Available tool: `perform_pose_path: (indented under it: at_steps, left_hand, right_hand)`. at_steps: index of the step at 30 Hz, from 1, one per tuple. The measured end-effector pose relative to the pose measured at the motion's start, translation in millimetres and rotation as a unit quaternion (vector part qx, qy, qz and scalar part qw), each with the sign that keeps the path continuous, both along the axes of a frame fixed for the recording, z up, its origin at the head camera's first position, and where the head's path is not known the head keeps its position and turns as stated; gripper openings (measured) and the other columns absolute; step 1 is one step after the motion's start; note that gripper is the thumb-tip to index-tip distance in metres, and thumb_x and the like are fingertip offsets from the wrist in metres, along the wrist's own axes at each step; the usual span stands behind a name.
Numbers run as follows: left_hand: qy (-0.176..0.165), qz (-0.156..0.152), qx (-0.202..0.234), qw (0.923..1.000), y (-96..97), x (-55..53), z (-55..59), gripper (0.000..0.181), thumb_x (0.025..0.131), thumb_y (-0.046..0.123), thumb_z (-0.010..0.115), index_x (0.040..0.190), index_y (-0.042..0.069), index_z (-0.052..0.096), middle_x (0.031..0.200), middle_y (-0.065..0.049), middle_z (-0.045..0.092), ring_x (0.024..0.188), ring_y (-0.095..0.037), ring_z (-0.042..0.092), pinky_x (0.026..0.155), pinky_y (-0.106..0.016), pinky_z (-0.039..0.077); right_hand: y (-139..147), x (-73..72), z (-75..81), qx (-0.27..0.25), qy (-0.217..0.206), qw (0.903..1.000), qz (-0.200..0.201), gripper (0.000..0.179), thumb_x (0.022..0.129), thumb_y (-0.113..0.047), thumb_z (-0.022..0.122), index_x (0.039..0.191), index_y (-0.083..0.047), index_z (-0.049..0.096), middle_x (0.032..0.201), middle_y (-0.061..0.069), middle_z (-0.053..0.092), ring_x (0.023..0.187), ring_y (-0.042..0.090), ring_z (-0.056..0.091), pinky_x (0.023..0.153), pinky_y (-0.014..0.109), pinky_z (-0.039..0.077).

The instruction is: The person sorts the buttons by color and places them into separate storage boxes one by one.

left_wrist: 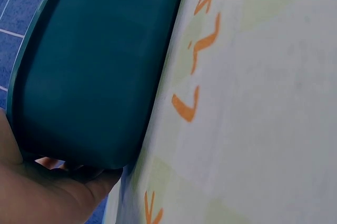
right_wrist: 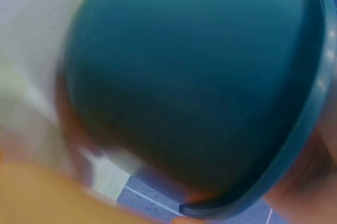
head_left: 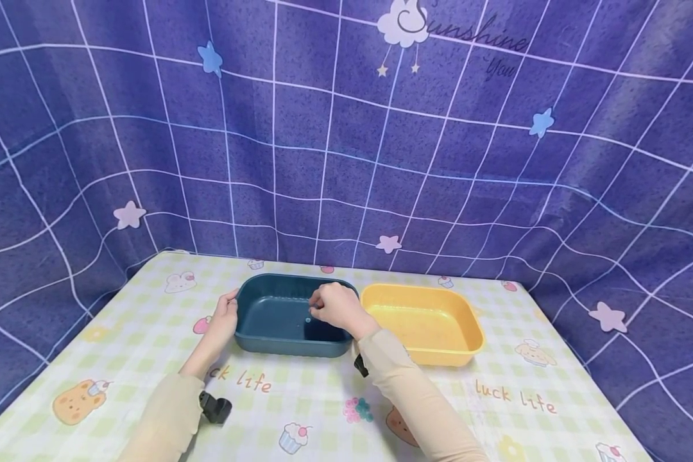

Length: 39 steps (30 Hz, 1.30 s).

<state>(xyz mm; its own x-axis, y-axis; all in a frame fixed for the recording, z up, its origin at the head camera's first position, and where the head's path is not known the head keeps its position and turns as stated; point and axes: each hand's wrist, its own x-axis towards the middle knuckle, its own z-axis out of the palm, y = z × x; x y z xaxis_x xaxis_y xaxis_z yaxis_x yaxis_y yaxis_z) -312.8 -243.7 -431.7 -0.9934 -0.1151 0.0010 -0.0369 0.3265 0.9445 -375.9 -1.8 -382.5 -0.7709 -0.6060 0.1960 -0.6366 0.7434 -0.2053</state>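
A dark teal basin (head_left: 293,347) stands on the table, left of a yellow basin. At its left end my left hand (head_left: 225,317) grips the rim and end wall; the left wrist view shows this hand (left_wrist: 58,195) wrapped about the basin's end. Over the right part of the teal basin is my right hand (head_left: 339,307), fingers bent and tips pointing down inside. Whether those fingertips hold anything cannot be made out. Just below them shows a tiny pale speck (head_left: 308,319). The right wrist view is blurred, mostly filled by the teal basin's outer wall (right_wrist: 195,77).
The yellow basin (head_left: 444,357) sits close against the teal basin's right end, partly behind my right forearm. A checked, printed cloth (head_left: 242,423) covers the table. Behind the table hangs a blue curtain (head_left: 300,192) with grid lines and stars.
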Motion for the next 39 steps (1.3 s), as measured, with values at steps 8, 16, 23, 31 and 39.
perform_pose_path:
  at_steps: [8,16,23,31,39]
  left_hand:
    - [0.002,-0.004,-0.001,1.0000,1.2,-0.5,-0.6,0.052,0.104,0.026,0.010,0.148,-0.001,0.008,0.155,-0.023,0.005,0.143,-0.040,-0.001,0.116,-0.055,0.005]
    - [-0.004,-0.002,-0.010,0.9999,-1.7,-2.8,-3.3,0.052,0.103,0.027,0.010,0.148,0.001,0.007,0.156,-0.022,0.005,0.143,-0.039,-0.001,0.116,-0.055,0.005]
    - [-0.002,-0.003,-0.009,1.0000,-2.3,-1.7,-2.3,0.052,0.103,0.026,0.010,0.148,0.000,0.007,0.155,-0.023,0.005,0.143,-0.040,0.000,0.115,-0.056,0.005]
    - [-0.003,-0.003,-0.010,0.9999,-0.8,-1.2,-1.6,0.052,0.103,0.026,0.010,0.148,-0.001,0.006,0.155,-0.024,0.004,0.143,-0.040,-0.001,0.116,-0.055,0.004]
    - [-0.008,-0.001,-0.016,0.9998,0.8,-1.4,-0.9,0.053,0.103,0.027,0.008,0.148,-0.001,0.006,0.155,-0.024,0.005,0.143,-0.039,-0.001,0.116,-0.054,0.005]
  right_hand:
    - [3.1,3.7,4.2,-0.020,-0.014,0.9997,0.005,0.012,0.086,-0.025,0.068,0.094,-0.017,0.073,0.088,-0.005,0.070,0.077,0.005,0.065,0.071,0.022,0.053]
    - [7.6,4.4,0.6,-0.075,-0.023,0.9963,0.034,0.010,0.085,-0.020,0.070,0.090,-0.013,0.073,0.084,-0.002,0.069,0.073,0.005,0.063,0.068,0.016,0.050]
    - [12.9,5.9,0.7,-0.096,0.007,0.9943,0.046,0.009,0.084,-0.019,0.070,0.087,-0.011,0.074,0.079,-0.001,0.068,0.070,0.006,0.060,0.064,0.015,0.048]
    - [20.7,10.3,-0.1,-0.111,-0.001,0.9928,0.044,0.011,0.085,-0.019,0.069,0.087,-0.009,0.073,0.076,-0.001,0.064,0.065,0.006,0.054,0.061,0.014,0.045]
    - [31.0,15.5,-1.1,-0.118,-0.010,0.9920,0.044,0.010,0.086,-0.017,0.068,0.088,-0.009,0.073,0.076,-0.001,0.064,0.064,0.005,0.051,0.058,0.014,0.043]
